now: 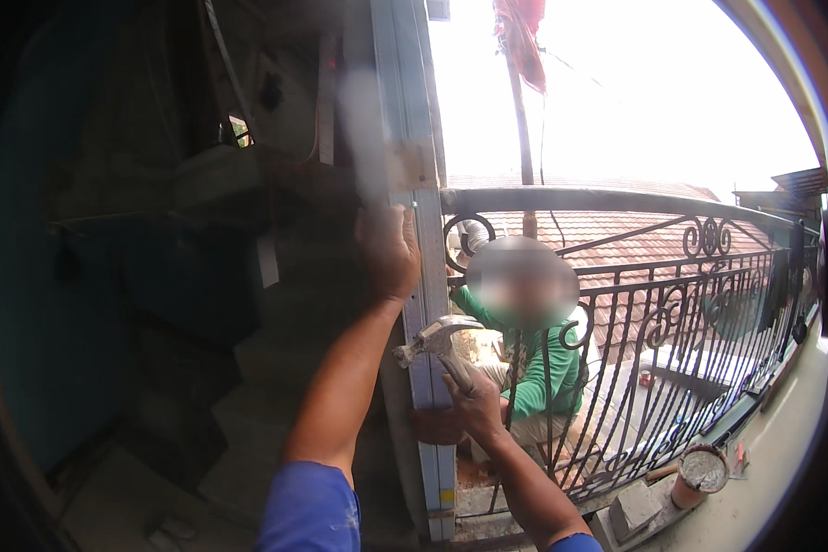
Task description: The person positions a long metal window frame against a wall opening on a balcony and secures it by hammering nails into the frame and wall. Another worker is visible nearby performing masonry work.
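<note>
The right hand (pixel 476 405) is gripping a claw hammer (pixel 437 339), its fingers closing around the handle just below the head. The hammer is tilting, its striking face pointing left and its claw right; the head is overlapping a blue-grey frame post (pixel 425 304) in view, and whether it is touching cannot be told. Higher up, the left hand (pixel 391 253) is resting against the post's left edge, its fingers curling inward; what they are gripping, if anything, cannot be told.

Behind a black wrought-iron railing (pixel 616 200), a co-worker in a green shirt (pixel 547 373) is crouching, with one hand (pixel 437 427) lying against the post below the hammer. At the near right, a bucket (pixel 688 495) of grey mortar is standing beside a grey block (pixel 633 509). Beyond the railing, a tiled roof (pixel 621 241) is spreading out.
</note>
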